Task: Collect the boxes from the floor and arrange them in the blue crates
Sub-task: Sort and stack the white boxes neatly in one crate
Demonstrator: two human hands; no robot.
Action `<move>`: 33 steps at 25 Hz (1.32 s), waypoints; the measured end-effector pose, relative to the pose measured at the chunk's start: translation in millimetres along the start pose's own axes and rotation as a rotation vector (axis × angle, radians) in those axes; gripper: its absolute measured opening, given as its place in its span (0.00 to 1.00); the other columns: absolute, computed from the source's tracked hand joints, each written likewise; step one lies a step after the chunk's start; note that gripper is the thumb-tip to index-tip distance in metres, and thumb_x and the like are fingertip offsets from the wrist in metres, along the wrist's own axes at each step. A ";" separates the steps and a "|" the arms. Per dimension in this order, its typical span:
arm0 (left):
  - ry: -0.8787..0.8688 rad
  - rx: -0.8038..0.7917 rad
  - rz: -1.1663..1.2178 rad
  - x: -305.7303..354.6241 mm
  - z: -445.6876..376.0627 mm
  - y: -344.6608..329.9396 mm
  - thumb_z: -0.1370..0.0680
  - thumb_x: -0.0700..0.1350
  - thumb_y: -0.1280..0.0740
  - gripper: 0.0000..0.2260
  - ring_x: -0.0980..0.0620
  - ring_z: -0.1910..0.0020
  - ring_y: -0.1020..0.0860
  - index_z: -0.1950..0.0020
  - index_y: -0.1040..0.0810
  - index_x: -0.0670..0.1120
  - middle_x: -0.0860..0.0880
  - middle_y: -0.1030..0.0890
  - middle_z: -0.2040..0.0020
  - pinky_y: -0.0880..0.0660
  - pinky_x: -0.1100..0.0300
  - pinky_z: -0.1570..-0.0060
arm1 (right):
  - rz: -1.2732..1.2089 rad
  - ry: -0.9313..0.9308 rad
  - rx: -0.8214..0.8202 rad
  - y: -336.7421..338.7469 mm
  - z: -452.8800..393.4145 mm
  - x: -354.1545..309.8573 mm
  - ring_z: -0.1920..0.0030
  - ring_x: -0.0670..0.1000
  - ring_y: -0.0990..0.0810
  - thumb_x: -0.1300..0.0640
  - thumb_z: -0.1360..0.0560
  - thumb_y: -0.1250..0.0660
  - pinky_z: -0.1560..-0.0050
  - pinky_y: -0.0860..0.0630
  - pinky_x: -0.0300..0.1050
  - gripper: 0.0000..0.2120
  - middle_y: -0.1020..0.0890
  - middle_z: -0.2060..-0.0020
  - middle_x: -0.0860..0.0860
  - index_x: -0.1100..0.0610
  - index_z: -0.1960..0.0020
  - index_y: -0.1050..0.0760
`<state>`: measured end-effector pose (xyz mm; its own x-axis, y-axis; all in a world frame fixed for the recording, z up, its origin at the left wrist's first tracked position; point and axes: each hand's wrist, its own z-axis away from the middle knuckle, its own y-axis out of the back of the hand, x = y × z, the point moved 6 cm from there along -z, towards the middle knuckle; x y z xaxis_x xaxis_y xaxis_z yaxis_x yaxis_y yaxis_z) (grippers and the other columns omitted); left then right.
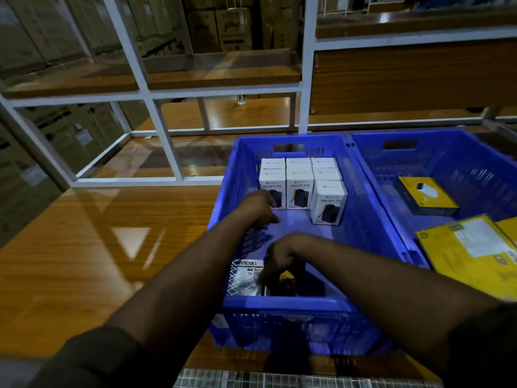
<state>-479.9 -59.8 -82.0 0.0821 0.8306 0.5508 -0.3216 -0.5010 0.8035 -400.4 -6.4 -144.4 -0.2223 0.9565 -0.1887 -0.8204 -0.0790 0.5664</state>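
Boxes [300, 182], white and upright, stood in tight rows against the far wall of the left blue crate [232, 175], leaving bare floor between them and the near rim. The left hand [258, 207] reached over the left rim, fingers loosely curled and holding nothing, tips touching the front-left box. The right hand [278, 254] gripped a dark box [284, 282] at the near wall, beside a patterned box [243, 278]. The right crate [447, 152] held yellow boxes [470, 247]. Both crates sat on a wooden table [98, 233].
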 end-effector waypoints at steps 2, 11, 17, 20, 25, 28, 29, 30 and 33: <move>0.002 0.004 0.014 0.1 -0.7 1.0 0.29 0.42 0.23 0.17 0.44 0.57 0.18 0.43 0.22 0.44 0.43 0.17 0.52 0.23 0.56 0.63 | -0.200 -0.009 -0.060 -2.5 5.1 13.3 0.58 0.53 0.26 0.46 0.20 0.37 0.55 0.26 0.47 0.16 0.17 0.53 0.52 0.58 0.48 0.19; 0.081 0.140 0.229 1.6 0.1 18.8 0.20 0.63 0.41 0.26 0.40 0.46 0.19 0.42 0.20 0.42 0.40 0.17 0.44 0.23 0.52 0.47 | -1.488 0.162 0.747 70.1 57.3 101.5 0.56 0.58 0.21 0.60 0.36 0.30 0.57 0.27 0.51 0.18 0.15 0.54 0.61 0.64 0.47 0.21; 0.135 -0.075 0.742 10.4 7.5 4.0 0.19 0.61 0.39 0.23 0.49 0.64 0.19 0.38 0.21 0.43 0.44 0.16 0.53 0.26 0.61 0.71 | -1.866 0.297 0.764 73.2 61.8 105.7 0.55 0.58 0.20 0.67 0.30 0.38 0.59 0.23 0.48 0.11 0.16 0.53 0.58 0.60 0.50 0.21; 0.192 -0.039 0.822 6.3 7.5 4.6 0.19 0.62 0.41 0.27 0.51 0.68 0.20 0.37 0.22 0.41 0.45 0.17 0.57 0.26 0.63 0.75 | -1.887 0.302 0.777 75.1 61.2 105.9 0.54 0.59 0.21 0.66 0.33 0.34 0.54 0.23 0.51 0.11 0.17 0.54 0.58 0.60 0.51 0.21; 0.355 -0.149 0.970 2.2 21.4 0.0 0.26 0.75 0.49 0.41 0.44 0.60 0.22 0.35 0.26 0.39 0.36 0.21 0.44 0.18 0.48 0.66 | -1.294 0.346 1.186 93.6 90.2 101.8 0.45 0.54 0.23 0.70 0.32 0.29 0.51 0.21 0.45 0.25 0.23 0.41 0.55 0.56 0.37 0.27; 0.361 -0.323 1.262 9.1 24.6 -2.1 0.28 0.76 0.45 0.44 0.41 0.54 0.19 0.34 0.25 0.38 0.37 0.20 0.43 0.17 0.47 0.62 | -0.842 0.461 1.145 91.4 104.7 67.8 0.42 0.46 0.26 0.66 0.33 0.23 0.47 0.25 0.33 0.28 0.28 0.41 0.51 0.54 0.38 0.29; 0.342 -0.338 1.306 9.8 24.5 -0.2 0.29 0.76 0.43 0.43 0.41 0.52 0.18 0.33 0.24 0.40 0.39 0.19 0.43 0.17 0.46 0.58 | -0.854 0.531 1.028 86.5 102.1 59.0 0.43 0.46 0.24 0.65 0.33 0.22 0.46 0.24 0.34 0.24 0.25 0.42 0.51 0.56 0.40 0.26; 0.318 -0.332 1.294 9.5 23.4 3.0 0.29 0.75 0.40 0.41 0.41 0.52 0.18 0.34 0.22 0.42 0.40 0.17 0.45 0.17 0.45 0.54 | -0.925 0.599 0.912 82.3 100.1 51.8 0.45 0.46 0.21 0.65 0.32 0.23 0.45 0.22 0.37 0.20 0.22 0.44 0.52 0.58 0.42 0.23; 0.211 -0.257 1.142 8.7 23.3 12.6 0.23 0.61 0.33 0.23 0.45 0.55 0.17 0.37 0.20 0.46 0.47 0.13 0.61 0.19 0.46 0.50 | -1.214 0.630 0.920 85.5 99.2 58.1 0.55 0.47 0.18 0.65 0.28 0.27 0.57 0.21 0.37 0.09 0.18 0.54 0.54 0.60 0.48 0.22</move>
<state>-461.2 -64.6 -61.9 -0.5240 -0.0296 0.8512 -0.2891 -0.9339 -0.2105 -431.2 70.3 -27.3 -0.0777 0.0549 -0.9955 -0.1467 0.9870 0.0658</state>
